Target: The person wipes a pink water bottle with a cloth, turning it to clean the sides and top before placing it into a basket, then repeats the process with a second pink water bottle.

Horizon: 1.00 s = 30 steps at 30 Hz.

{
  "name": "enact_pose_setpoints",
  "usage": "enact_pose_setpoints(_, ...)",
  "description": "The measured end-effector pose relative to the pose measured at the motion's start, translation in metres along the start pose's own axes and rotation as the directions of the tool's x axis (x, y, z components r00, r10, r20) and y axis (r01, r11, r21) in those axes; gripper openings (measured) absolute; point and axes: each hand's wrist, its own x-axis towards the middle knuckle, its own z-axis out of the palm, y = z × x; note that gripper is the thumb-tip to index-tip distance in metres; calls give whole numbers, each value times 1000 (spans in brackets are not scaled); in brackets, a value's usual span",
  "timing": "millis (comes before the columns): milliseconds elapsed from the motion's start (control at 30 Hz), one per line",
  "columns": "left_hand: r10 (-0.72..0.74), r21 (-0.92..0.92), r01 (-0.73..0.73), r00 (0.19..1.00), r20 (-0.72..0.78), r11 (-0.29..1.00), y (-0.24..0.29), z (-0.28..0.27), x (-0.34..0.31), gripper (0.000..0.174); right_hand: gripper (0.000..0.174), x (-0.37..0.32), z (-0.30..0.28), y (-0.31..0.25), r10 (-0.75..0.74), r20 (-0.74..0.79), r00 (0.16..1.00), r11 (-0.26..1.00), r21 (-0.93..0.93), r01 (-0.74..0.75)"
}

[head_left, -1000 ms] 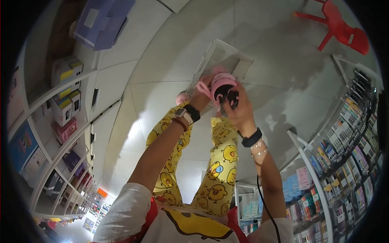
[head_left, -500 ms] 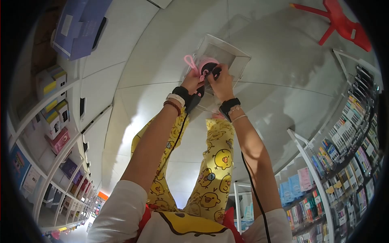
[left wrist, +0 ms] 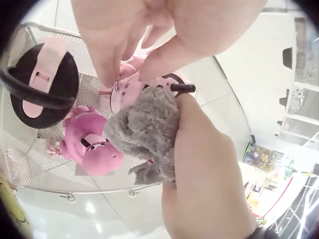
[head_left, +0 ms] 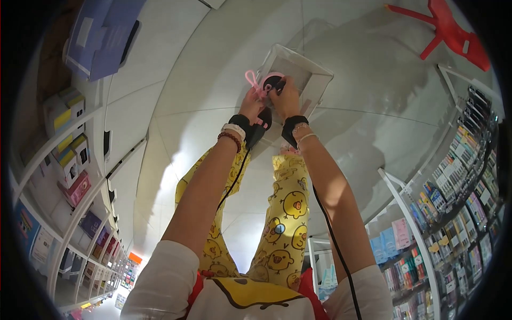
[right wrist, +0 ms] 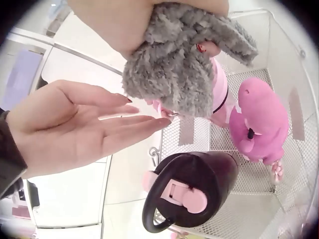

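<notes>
A white wire-mesh basket [head_left: 317, 88] contains several pink things. In it stand a pink tumbler [left wrist: 122, 94] and another tumbler [right wrist: 192, 196] with a black lid, pink flap and black handle. Beside them is a rounded magenta figure [right wrist: 261, 119]. My right hand [head_left: 287, 100] grips a grey fluffy thing [right wrist: 169, 64] with a small red mark, which overlaps the pink tumbler in both wrist views. My left hand [right wrist: 84, 132] comes in from the left with fingers straight, fingertips right at the metal ring and pink loop strap [head_left: 251, 80].
Racks of pens [head_left: 453, 181] line the right side, and shelves of boxed goods [head_left: 74, 160] run along the left. A purple box [head_left: 101, 42] stands at upper left, a red chair [head_left: 453, 32] at upper right. Both legs [head_left: 288, 213] are beside the basket. A black cable [head_left: 341, 256] hangs along the right arm.
One second ago, both hands held the pink tumbler tilted, nearer the body. It now sits farther forward in the basket, upright, with both hands at its top. Little differs from half a second ago.
</notes>
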Motion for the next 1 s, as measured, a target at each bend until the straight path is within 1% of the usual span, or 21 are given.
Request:
enact_pose_setpoints(67,-49,-18,47,988,-145,999,6,2,-12,66,52,-5,-4,-7,35,-2,999,999,-3,-35)
enact_pose_setpoints(100,-73,-28,68,974,-212,997,10,2,-18,70,59,-9,-7,-11,2,-17,1000,1000,-5,-2)
enact_pose_setpoints(167,-19,160,65,961,-274,985,19,-4,-35,69,73,-24,-14,-16,-63,-49,997,998,-12,63)
enact_pose_setpoints(200,12,252,67,954,-300,965,21,-10,-44,69,76,-31,-20,-19,-75,-55,996,996,-56,72)
enact_pose_setpoints(267,149,521,-12,964,-222,854,25,-27,-69,70,82,-49,-39,-28,-104,-70,992,985,-147,93)
enact_pose_setpoints(300,212,638,-58,963,-168,768,33,-30,-84,70,80,-61,-54,-38,-111,-111,988,988,-122,97)
enact_pose_setpoints(400,286,640,-173,955,-76,749,56,-25,-157,68,75,-106,-113,-89,96,-61,994,995,1,-96)
enact_pose_setpoints(433,295,592,-182,950,-99,785,63,-20,-183,65,75,-121,-128,-98,135,-68,989,991,10,-134)
enact_pose_setpoints(500,181,554,-108,980,-78,825,84,-16,-219,62,74,-144,-141,-94,204,-83,975,979,36,-201)
enact_pose_setpoints(533,114,538,-59,991,-69,841,86,-20,-238,61,73,-160,-147,-91,300,-72,951,950,117,-290)
enact_pose_setpoints(600,127,490,-75,989,-73,868,64,-39,-246,54,70,-167,-158,-95,457,-29,889,858,276,-432)
enact_pose_setpoints(633,122,465,-72,989,-78,882,48,-50,-250,51,70,-170,-164,-110,461,-10,887,835,342,-430)
enact_pose_setpoints(700,189,405,-185,982,31,896,22,-66,-273,46,70,-191,-172,-134,491,44,870,765,457,-455)
enact_pose_setpoints(733,253,369,-268,963,90,890,23,-71,-262,43,70,-182,-164,-125,425,55,904,834,365,-414)
enact_pose_setpoints(767,274,406,-281,959,78,869,31,-70,-255,41,70,-172,-147,-102,356,71,932,892,272,-361)
enact_pose_setpoints(800,278,445,-275,959,60,852,33,-71,-256,39,70,-168,-135,-93,302,99,948,933,175,-316)
enact_pose_setpoints(833,262,483,-245,964,34,840,23,-74,-261,37,74,-159,-123,-77,258,159,953,923,252,-291)
enact_pose_setpoints(900,176,457,-151,984,-11,876,23,-76,-248,39,75,-139,-97,-63,215,158,964,967,107,-233)
enact_pose_setpoints(933,141,443,-115,990,-24,889,22,-77,-220,41,76,-132,-86,-60,188,164,968,979,45,-198)
enact_pose_setpoints(967,139,509,-75,986,-87,858,8,-83,-176,46,78,-122,-74,-67,143,175,974,989,13,-147)
enact_pose_setpoints(1000,134,569,-24,979,-153,822,-18,-94,-133,51,78,-117,-58,-65,64,184,981,998,-41,-57)
